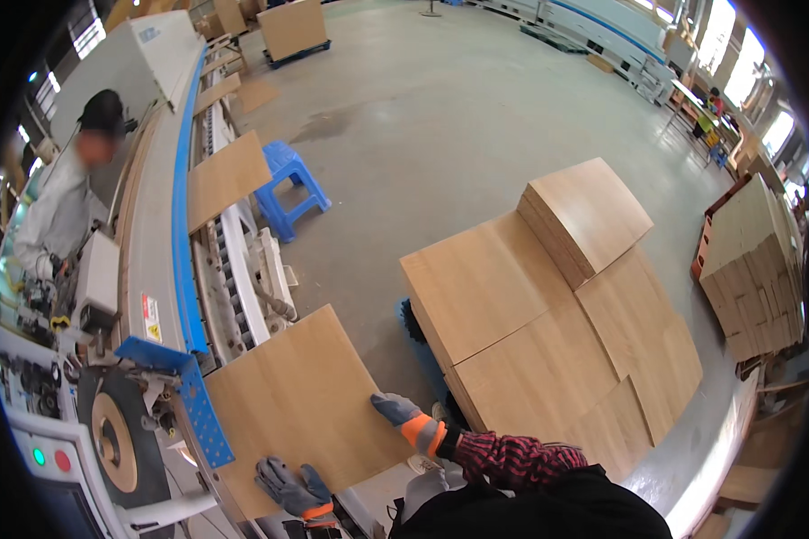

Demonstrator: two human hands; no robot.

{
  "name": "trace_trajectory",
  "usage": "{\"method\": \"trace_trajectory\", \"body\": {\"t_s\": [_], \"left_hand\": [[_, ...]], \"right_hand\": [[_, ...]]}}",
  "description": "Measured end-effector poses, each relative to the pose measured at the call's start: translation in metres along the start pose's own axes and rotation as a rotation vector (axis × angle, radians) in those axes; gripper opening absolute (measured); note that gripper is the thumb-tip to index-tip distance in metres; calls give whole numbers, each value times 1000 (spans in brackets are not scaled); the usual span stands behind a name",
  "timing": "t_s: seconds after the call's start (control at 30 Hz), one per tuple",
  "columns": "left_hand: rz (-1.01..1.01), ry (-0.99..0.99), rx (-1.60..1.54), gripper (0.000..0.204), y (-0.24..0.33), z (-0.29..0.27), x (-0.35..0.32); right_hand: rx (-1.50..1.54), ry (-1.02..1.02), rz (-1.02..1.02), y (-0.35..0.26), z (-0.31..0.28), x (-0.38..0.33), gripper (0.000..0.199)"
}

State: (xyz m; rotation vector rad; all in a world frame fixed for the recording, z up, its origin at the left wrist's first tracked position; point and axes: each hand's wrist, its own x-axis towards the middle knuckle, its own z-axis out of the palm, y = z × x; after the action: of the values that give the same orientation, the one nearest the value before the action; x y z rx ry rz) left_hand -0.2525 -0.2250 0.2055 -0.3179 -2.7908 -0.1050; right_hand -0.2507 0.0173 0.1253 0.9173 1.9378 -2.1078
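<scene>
A light wood-grain panel (301,395) lies flat at the near end of the edge-banding machine (166,225). My left hand (289,485), in a grey glove with an orange cuff, rests flat on the panel's near part with fingers spread. At the panel's right edge, my right hand (397,410), gloved the same way, grips the edge; its thumb is hidden. A blue perforated metal plate (205,409) borders the panel on the left. Farther along the machine, a second wooden panel (227,180) sticks out over the rollers.
Stacked wooden panels (548,359) stand on a blue pallet (422,346) to my right. A blue plastic stool (288,193) is beside the machine. Across the machine stands a co-worker (63,211). A control box (49,458) is at lower left; another panel stack (755,269) stands far right.
</scene>
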Motion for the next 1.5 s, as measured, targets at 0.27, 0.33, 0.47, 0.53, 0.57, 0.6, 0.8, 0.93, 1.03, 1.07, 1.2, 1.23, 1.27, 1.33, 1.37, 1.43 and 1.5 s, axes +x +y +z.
{"method": "trace_trajectory", "body": {"t_s": [0.27, 0.33, 0.47, 0.53, 0.57, 0.6, 0.8, 0.93, 1.03, 1.07, 1.2, 1.23, 1.27, 1.33, 1.37, 1.43, 1.5], "left_hand": [[30, 7, 22, 50, -8, 2, -4], [3, -82, 62, 51, -14, 7, -7], [45, -167, 120, 46, -21, 24, 9], [152, -357, 487, 42, -59, 46, 8], [163, -373, 544, 41, -62, 56, 17], [175, -394, 607, 40, -64, 59, 25], [235, -376, 912, 49, -81, 92, 86], [174, -360, 905, 45, -84, 90, 111], [148, -334, 840, 42, -85, 101, 147], [119, -318, 815, 41, -86, 100, 156], [-84, -74, 584, 37, -54, 75, 205], [-84, 69, 425, 37, -26, 75, 218], [-28, 190, 218, 36, 15, 85, 231], [180, 194, -303, 34, 145, 144, 231], [278, 148, -437, 36, 212, 174, 202], [389, -310, -901, 43, 353, 195, 147], [339, -909, -1218, 52, 473, 200, 91]], "right_hand": [[-823, 759, -263, -77, -269, 181, 34], [-1162, 738, -117, -101, -347, 239, 40], [-1749, 629, 72, -97, -477, 321, 49], [-1853, 510, 123, -98, -500, 338, 51], [-1905, 452, 150, -96, -510, 340, 52], [-1948, 390, 155, -97, -513, 342, 52], [-2103, 63, 225, -83, -511, 284, 58], [-2129, -102, 371, -58, -465, 221, 62], [-1972, 103, 108, 29, -457, 135, 61], [-1641, -36, 192, 5, -445, 106, 58], [-1362, 652, -654, -57, -475, 5, 38], [-1366, 1101, -667, -37, -524, -14, 35], [-1314, 1442, -243, -29, -571, -27, 35], [-715, 1272, -247, 27, -679, -76, 42], [-76, 937, -398, 77, -738, -95, 45], [223, 745, -194, 126, -794, -108, 49], [-94, 737, -70, 103, -770, -86, 48]]}}
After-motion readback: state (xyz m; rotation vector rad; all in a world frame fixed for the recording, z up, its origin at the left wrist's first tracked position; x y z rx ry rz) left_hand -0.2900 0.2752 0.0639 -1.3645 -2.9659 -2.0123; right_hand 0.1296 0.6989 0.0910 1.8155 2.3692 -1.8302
